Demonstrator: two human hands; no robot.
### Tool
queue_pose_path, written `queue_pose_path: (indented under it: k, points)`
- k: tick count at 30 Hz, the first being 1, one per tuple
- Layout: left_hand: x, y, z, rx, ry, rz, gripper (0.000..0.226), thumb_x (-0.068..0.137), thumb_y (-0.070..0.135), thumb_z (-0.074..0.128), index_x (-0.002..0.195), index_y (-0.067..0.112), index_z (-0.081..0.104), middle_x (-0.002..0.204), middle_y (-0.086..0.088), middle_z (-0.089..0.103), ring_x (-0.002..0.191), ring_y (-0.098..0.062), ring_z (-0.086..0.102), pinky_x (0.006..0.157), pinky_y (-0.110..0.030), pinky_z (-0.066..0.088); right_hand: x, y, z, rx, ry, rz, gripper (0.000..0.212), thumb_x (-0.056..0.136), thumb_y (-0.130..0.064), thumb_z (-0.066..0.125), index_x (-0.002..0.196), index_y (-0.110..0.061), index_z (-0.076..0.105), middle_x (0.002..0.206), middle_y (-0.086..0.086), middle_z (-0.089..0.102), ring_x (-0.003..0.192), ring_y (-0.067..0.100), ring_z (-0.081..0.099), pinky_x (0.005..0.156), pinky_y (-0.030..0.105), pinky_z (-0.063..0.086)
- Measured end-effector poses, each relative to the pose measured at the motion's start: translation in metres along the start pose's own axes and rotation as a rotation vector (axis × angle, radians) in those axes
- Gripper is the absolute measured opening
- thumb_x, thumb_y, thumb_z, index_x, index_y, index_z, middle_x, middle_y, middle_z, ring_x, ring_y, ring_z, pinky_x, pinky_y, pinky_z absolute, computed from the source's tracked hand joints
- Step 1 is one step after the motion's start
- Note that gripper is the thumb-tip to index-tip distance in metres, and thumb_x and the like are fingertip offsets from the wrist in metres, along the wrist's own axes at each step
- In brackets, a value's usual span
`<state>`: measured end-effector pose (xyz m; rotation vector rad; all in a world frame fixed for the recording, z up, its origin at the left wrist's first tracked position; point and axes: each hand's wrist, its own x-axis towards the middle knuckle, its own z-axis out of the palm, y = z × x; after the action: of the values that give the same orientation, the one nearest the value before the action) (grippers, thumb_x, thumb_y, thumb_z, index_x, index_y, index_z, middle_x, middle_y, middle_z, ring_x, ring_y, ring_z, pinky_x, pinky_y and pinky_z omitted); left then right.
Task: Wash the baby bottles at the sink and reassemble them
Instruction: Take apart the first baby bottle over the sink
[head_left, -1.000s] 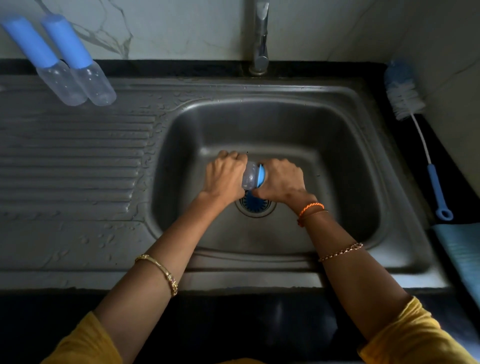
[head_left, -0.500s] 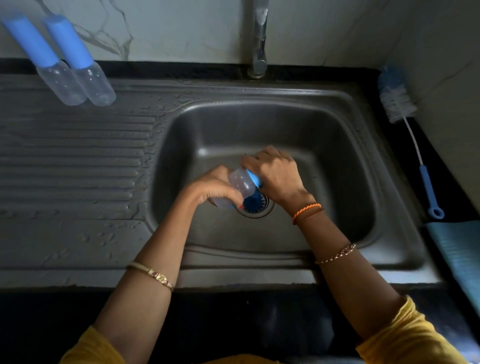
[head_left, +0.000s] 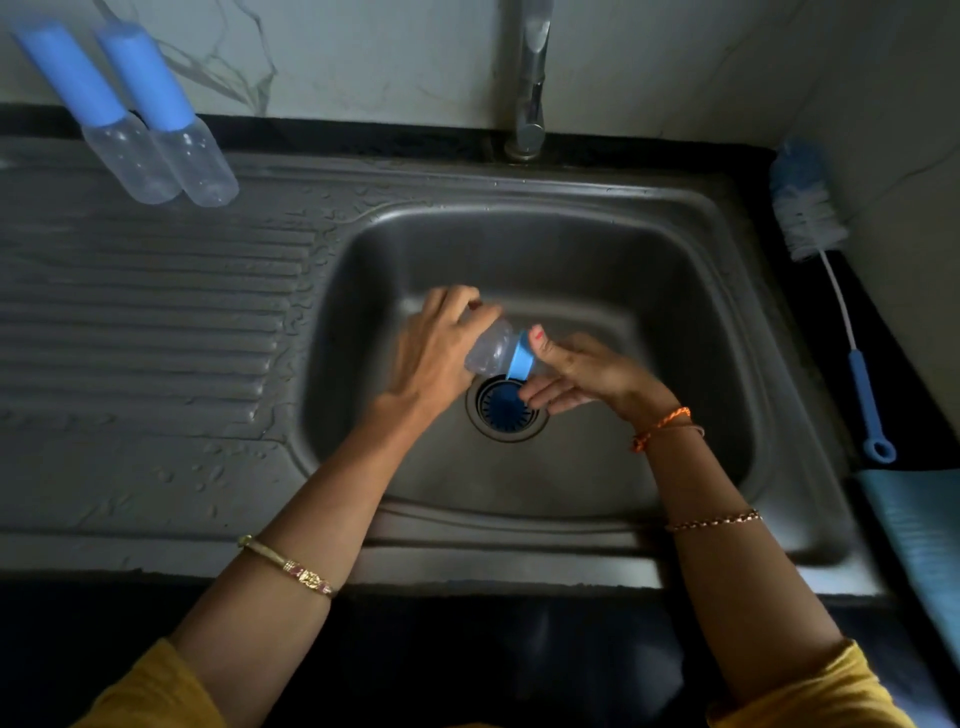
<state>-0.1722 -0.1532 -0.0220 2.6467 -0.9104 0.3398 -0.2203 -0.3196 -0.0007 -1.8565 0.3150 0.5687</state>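
You find no text, label, brand, number or sign you can read anywhere here; the bottles (head_left: 161, 140) at ten o'clock show you only plain clear plastic.

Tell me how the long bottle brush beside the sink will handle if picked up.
The blue-handled bottle brush with white bristles is probably light. Its thin white stem likely flexes. The round handle might roll if nudged.

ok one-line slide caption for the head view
Over the sink, left hand grips a clear bottle while right hand pinches its blue collar.
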Motion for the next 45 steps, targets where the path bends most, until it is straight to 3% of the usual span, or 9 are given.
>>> queue_pose_path:
  k: [5, 9, 16, 20, 23, 28, 37, 41, 45]
  points:
    - [0.001, -0.006, 0.004, -0.214, 0.08, -0.049, 0.067, 0.048, 0.018, 0.089, 0.107, 0.005, 0.059, 0.106, -0.01, 0.059, 0.096, -0.029, 0.053, 0.07, -0.035, 0.047, 0.004, -0.003, -0.001, 0.167, 0.096, -0.018, 0.038, 0.088, -0.038, 0.058, 0.083, 0.0, 0.063, 0.055, 0.004, 0.067, 0.047, 0.007, 0.064, 0.05, 0.017, 0.054]
    - [0.0, -0.016, 0.004, -0.472, 0.188, -0.029, 0.068, 0.036, 0.02, 0.094, 0.091, -0.001, 0.06, 0.096, -0.012, 0.058, 0.085, -0.019, 0.051, 0.073, -0.031, 0.042, 0.007, 0.001, -0.008, 0.188, 0.141, -0.116, 0.029, 0.083, -0.016, 0.067, 0.103, 0.004, 0.064, 0.075, 0.004, 0.067, 0.057, 0.003, 0.066, 0.058, 0.014, 0.054]
    - [0.002, -0.021, 0.009, -0.938, 0.192, -0.149, 0.076, 0.049, 0.016, 0.088, 0.114, 0.015, 0.05, 0.104, 0.011, 0.055, 0.094, 0.006, 0.055, 0.079, -0.012, 0.047, 0.004, 0.005, -0.016, 0.371, 0.16, -0.252, 0.036, 0.075, 0.002, 0.07, 0.109, 0.002, 0.06, 0.093, 0.007, 0.066, 0.076, 0.011, 0.066, 0.07, 0.019, 0.055]
    - [0.001, -0.012, 0.012, -1.197, 0.121, -0.336, 0.048, 0.066, 0.004, 0.079, 0.105, 0.014, 0.054, 0.085, 0.001, 0.062, 0.06, -0.002, 0.061, 0.054, -0.016, 0.051, 0.002, 0.004, -0.015, 0.214, 0.221, -0.363, 0.045, 0.067, 0.012, 0.073, 0.108, 0.009, 0.056, 0.097, 0.01, 0.062, 0.085, 0.015, 0.06, 0.077, 0.023, 0.05]
    - [0.002, -0.011, 0.009, -1.228, 0.085, -0.64, 0.023, 0.078, 0.031, 0.07, 0.092, 0.016, 0.06, 0.07, -0.006, 0.064, 0.04, -0.006, 0.055, 0.04, -0.017, 0.047, 0.004, 0.001, -0.006, 0.104, 0.3, -0.481, 0.048, 0.061, 0.013, 0.077, 0.104, 0.005, 0.057, 0.099, 0.013, 0.062, 0.09, 0.016, 0.059, 0.082, 0.025, 0.05]
    - [0.004, -0.015, 0.006, -1.22, -0.22, -0.98, 0.052, 0.075, 0.071, 0.05, 0.083, 0.021, 0.062, 0.06, -0.002, 0.067, 0.052, -0.011, 0.062, 0.049, -0.018, 0.049, 0.009, 0.004, 0.0, -0.151, 0.469, -0.591, 0.05, 0.058, 0.003, 0.082, 0.1, -0.007, 0.056, 0.094, -0.01, 0.056, 0.083, 0.003, 0.055, 0.07, 0.003, 0.043]
    - [0.008, -0.016, 0.008, -1.737, -0.112, -1.128, 0.04, 0.08, 0.055, 0.06, 0.09, 0.016, 0.062, 0.077, -0.004, 0.062, 0.067, -0.013, 0.057, 0.047, -0.018, 0.049, 0.007, 0.009, -0.003, 0.009, 0.35, -0.473, 0.049, 0.077, -0.002, 0.071, 0.115, -0.025, 0.051, 0.101, -0.004, 0.055, 0.092, 0.013, 0.054, 0.083, 0.027, 0.047]
    - [0.003, -0.018, 0.022, -1.456, -0.153, -1.131, 0.03, 0.079, 0.042, 0.068, 0.095, 0.018, 0.058, 0.109, -0.009, 0.06, 0.089, -0.019, 0.059, 0.056, -0.025, 0.052, 0.017, 0.023, -0.013, -0.088, 0.445, -0.238, 0.041, 0.077, -0.011, 0.072, 0.114, -0.011, 0.054, 0.115, 0.009, 0.057, 0.102, 0.02, 0.056, 0.084, 0.026, 0.047]
    - [-0.006, -0.027, 0.049, -1.019, -0.271, -1.181, 0.058, 0.082, 0.044, 0.065, 0.123, 0.004, 0.049, 0.131, -0.016, 0.047, 0.11, -0.031, 0.055, 0.079, -0.041, 0.055, 0.027, 0.044, -0.022, -0.429, 0.435, -0.014, 0.052, 0.077, -0.024, 0.074, 0.121, -0.009, 0.052, 0.122, 0.012, 0.053, 0.11, 0.025, 0.052, 0.091, 0.028, 0.043]
